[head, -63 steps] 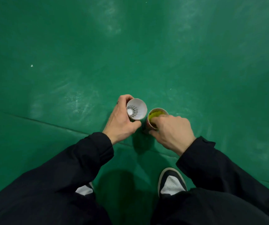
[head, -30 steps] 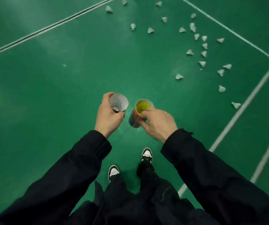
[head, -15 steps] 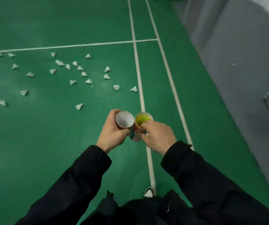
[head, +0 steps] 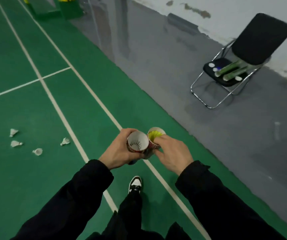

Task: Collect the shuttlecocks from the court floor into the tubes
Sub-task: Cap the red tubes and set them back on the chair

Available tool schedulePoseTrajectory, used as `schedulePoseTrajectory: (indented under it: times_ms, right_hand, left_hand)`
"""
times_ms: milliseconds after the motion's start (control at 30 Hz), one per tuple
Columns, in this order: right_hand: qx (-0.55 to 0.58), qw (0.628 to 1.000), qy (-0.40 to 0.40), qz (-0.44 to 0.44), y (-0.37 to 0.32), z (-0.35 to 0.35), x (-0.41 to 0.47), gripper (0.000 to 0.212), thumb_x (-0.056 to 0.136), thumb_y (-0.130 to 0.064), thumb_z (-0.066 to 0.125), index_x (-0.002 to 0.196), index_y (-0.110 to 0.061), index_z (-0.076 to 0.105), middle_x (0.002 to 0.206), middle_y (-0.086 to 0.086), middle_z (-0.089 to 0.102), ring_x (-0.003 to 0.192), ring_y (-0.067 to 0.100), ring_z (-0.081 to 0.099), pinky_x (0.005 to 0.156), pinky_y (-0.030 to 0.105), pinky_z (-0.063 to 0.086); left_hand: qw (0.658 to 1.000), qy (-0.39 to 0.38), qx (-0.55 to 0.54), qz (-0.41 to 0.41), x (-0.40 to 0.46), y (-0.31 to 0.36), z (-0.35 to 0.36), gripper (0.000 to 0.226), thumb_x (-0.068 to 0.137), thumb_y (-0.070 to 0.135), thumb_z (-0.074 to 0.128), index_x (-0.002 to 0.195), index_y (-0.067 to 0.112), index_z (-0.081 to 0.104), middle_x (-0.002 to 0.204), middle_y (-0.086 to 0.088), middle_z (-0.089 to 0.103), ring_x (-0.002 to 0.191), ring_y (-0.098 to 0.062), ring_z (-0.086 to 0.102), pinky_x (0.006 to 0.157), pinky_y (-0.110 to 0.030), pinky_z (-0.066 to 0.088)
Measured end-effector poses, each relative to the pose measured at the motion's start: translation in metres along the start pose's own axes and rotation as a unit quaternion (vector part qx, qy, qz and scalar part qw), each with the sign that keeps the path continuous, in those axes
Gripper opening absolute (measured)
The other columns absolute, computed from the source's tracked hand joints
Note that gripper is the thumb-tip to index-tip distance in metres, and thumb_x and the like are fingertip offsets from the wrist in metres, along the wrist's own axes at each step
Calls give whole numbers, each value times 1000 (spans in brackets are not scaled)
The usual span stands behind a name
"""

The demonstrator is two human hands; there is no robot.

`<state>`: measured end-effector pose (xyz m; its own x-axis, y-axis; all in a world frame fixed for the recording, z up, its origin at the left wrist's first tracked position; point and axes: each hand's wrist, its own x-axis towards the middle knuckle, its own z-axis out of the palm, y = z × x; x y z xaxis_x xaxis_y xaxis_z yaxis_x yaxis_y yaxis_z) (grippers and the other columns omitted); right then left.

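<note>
Several shuttlecocks point(head: 65, 141) litter green court floor point(head: 26, 101).

Court floor: green court floor point(head: 26, 179) with white lines point(head: 66, 122) crossing it.
Side strip: grey floor point(head: 226, 135) on the right, up to the wall.
On the green: white shuttlecocks point(head: 65, 141) lie loose at the left, near one white line.
On the grey: a folding chair point(head: 229, 66) stands by the wall.
Also on the green: one shoe point(head: 135, 184).
</note>
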<state>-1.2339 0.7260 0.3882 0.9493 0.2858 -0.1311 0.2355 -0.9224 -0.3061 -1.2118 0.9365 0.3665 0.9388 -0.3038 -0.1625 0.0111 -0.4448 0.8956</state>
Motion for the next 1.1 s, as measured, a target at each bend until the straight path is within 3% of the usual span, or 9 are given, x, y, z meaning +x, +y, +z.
schedulePoseTrajectory:
  times_ms: [133,233,367,600,733,833,933,1000,1100]
  right_hand:
    - [-7,998,9,54,59,-32,66,25,98,-29,60,123,-28,61,118,-5,65,101,25,65,80,42,55]
    - [4,994,24,102,102,-60,105,21,99,-28,57,120,-25,62,114,0,65,99,28,64,78,42,53]
    - [31,989,29,143,165,-89,145,24,100,-30,55,122,-25,62,119,1,65,107,31,62,83,46,53]
    - [81,984,76,140,295,-127,224,17,97,-22,55,109,-17,65,105,7,66,96,32,59,85,46,48]
    - [118,982,80,122,382,-169,281,22,94,-23,48,108,-15,62,103,6,64,93,25,55,85,39,42]
    - [145,977,84,129,437,-206,327,27,90,-27,39,101,-14,60,95,5,60,87,24,53,82,37,40]
    - [185,964,123,146,480,-235,371,46,87,-36,31,104,-9,64,97,-1,58,90,18,53,88,35,42]
    - [243,938,162,187,507,-249,401,49,89,-37,34,112,-10,67,105,-2,61,97,16,56,92,32,44]
    - [318,901,207,210,551,-263,449,33,91,-24,49,117,-15,68,113,-9,61,103,6,60,93,23,47]
  left_hand:
    - [988,-141,48,42,117,14,-3,82,60,38,94,131,30,54,144,7,43,132,-12,46,118,-38,34]
    - [970,-205,99,80,193,42,2,84,63,35,97,135,36,53,165,7,26,156,-13,12,128,-47,10]
    - [938,-299,104,140,286,78,18,81,56,44,98,118,69,53,167,19,11,155,-5,-15,123,-47,-4]
    - [876,-381,206,212,447,124,85,83,62,45,95,129,59,48,162,14,-26,148,-12,-38,119,-41,-18]
    - [871,-387,206,223,549,157,123,79,63,50,93,128,58,49,164,16,-15,146,-9,-41,111,-36,-29]
    - [885,-363,175,233,615,188,143,78,61,52,93,127,56,53,168,12,-6,151,-6,-31,124,-40,-13]
    - [901,-319,136,260,672,212,158,81,59,53,94,131,44,58,152,35,5,156,-11,-6,128,-42,19]
    - [909,-283,134,276,714,226,168,82,57,54,93,130,42,57,146,33,13,155,-11,0,125,-45,26]
    - [917,-247,123,288,783,231,183,80,57,55,91,129,40,58,146,32,20,155,-10,0,125,-45,25]
